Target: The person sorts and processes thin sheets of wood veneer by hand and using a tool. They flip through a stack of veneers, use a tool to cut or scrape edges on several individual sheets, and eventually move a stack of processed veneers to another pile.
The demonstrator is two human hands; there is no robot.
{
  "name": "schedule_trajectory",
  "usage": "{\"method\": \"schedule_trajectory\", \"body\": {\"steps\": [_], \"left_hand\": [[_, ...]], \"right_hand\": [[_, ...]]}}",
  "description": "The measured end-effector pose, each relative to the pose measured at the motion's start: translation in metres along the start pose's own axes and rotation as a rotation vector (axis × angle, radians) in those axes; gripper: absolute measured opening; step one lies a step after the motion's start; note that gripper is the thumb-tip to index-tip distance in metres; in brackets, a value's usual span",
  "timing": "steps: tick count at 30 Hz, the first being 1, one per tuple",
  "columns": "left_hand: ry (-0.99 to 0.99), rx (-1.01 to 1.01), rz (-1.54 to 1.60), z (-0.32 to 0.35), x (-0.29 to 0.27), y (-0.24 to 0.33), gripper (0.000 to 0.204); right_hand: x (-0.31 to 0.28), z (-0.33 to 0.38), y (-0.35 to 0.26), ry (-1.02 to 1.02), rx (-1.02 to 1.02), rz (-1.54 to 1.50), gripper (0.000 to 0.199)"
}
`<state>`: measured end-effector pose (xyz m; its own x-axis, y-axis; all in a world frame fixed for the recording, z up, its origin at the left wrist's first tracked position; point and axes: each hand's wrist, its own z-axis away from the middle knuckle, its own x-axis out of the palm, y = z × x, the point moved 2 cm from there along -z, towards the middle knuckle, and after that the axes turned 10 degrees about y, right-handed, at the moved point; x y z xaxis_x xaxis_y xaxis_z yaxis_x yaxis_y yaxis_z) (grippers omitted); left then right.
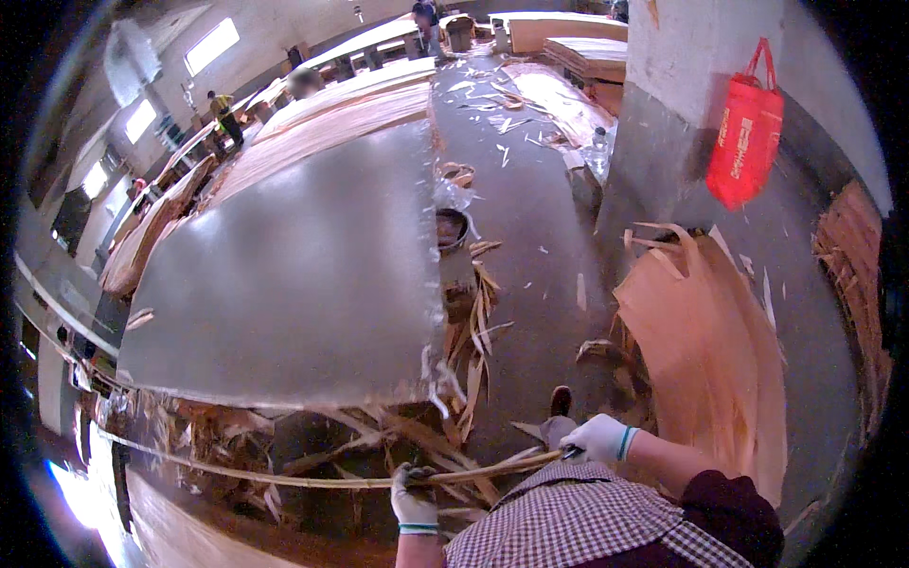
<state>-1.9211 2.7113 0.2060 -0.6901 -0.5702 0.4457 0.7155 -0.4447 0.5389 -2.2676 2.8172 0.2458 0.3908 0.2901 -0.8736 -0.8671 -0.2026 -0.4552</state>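
Observation:
A long, thin, pale wooden strip (331, 483) stretches across the lower part of the view, in front of me. My left hand (415, 500), in a white glove with a green-edged cuff, is closed around it. The strip's right end meets my right hand (598, 439), also gloved and closed, close to my checked apron (578, 516). At the right fingertips is a small dark thing that I cannot make out. Beyond the strip stands a wide table with a smooth grey top (294, 275).
Torn veneer scraps (379, 431) lie below the table's near edge. A large veneer sheet (705, 331) leans at my right. A red bag (745, 137) hangs on a pillar (677, 85). Veneer stacks (327, 128) and people, one in yellow (224, 115), are farther back.

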Motion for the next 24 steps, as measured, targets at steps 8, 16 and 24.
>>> {"method": "schedule_trajectory", "body": {"steps": [8, 16, 24], "left_hand": [[0.151, 0.117, -0.107, -0.127, 0.249, -0.018, 0.019], [0.164, 0.157, -0.105, -0.212, 0.468, -0.025, 0.022], [0.117, 0.196, 0.047, -0.383, 0.688, -0.024, 0.026]], "right_hand": [[-0.106, -0.137, 0.159, 0.197, -0.091, -0.245, 0.025], [-0.226, -0.260, 0.326, 0.222, -0.118, -0.245, 0.016], [-0.365, -0.401, 0.479, 0.268, 0.080, -0.093, 0.035]]}}
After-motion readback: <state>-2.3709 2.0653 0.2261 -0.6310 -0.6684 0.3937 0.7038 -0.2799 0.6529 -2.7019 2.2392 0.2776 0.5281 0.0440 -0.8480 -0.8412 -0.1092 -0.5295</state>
